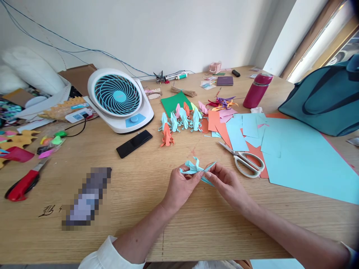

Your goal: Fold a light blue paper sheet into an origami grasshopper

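Between my two hands, above the near middle of the table, is a light-blue origami figure [193, 167] with thin folded limbs. My left hand [182, 181] pinches its body from the left. At its right end, the thumb and fingers of my right hand [224, 183] pinch a pointed blue flap. Part of the figure is hidden behind my fingers. Just beyond my hands stand several finished-looking folded figures, among them an orange one [167, 135] and a light-blue one [183, 118]. White-handled scissors [248, 164] lie right of my right hand.
Large light-blue paper [305, 160] covers the right side, beside a teal bag [322, 97] and a magenta bottle [258, 90]. A white fan [117, 99] stands back left, a black phone [134, 144] before it. Red-handled scissors [22, 185] lie far left. Green paper [171, 104] lies behind the figures.
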Tool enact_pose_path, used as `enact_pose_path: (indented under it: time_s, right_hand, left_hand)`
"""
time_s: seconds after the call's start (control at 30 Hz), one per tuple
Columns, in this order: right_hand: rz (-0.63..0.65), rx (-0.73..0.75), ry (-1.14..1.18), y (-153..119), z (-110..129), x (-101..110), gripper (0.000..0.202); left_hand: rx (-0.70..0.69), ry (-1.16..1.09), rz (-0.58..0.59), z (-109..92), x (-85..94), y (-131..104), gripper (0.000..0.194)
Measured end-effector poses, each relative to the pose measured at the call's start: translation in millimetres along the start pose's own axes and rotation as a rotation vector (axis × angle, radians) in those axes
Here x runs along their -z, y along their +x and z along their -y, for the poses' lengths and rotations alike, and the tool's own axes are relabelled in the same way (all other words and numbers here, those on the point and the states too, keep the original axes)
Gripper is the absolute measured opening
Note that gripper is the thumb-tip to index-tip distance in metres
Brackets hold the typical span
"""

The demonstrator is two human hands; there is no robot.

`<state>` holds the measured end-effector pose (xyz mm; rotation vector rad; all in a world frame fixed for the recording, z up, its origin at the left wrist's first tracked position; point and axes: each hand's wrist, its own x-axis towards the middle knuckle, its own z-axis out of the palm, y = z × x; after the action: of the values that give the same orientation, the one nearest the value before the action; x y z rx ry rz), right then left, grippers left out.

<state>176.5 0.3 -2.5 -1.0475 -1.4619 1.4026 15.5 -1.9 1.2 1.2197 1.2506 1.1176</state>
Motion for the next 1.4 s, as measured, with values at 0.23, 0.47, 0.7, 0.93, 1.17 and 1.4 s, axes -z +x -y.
enact_pose_path:
  time_s: [0.23, 0.47, 0.7, 0.93, 1.17, 1.4]
  right_hand:
    - [-0.092, 0.023, 0.069, 1.4, -2.7, 4.0, 0.032]
    - [-0.050, 0.055, 0.099, -1.2, -6.7, 1.1, 0.023]
    - [-0.068, -0.072, 0.124, 1.1, 3.3, 3.4, 0.034]
    - [-0.061, -0.140, 0.123, 3.2, -3.2, 2.5, 0.042]
    - [-0.021, -0.156, 0.062, 1.8, -3.3, -0.5, 0.044]
    - [-0.020, -0.108, 0.038, -0.6, -6.5, 0.6, 0.045]
  left_hand:
    - [-0.002, 0.020, -0.028, 1.2, 7.9, 3.7, 0.026]
    - [-0.022, 0.039, -0.004, 1.5, 6.3, 3.6, 0.020]
    - [-0.064, 0.061, 0.045, 5.8, 3.6, 1.6, 0.017]
    - [-0.062, 0.114, 0.028, 2.3, -1.6, 0.3, 0.017]
    - [-0.074, 0.193, -0.035, 2.5, -3.4, 0.8, 0.018]
    - [-0.064, 0.100, 0.024, 4.5, 0.7, 1.6, 0.018]
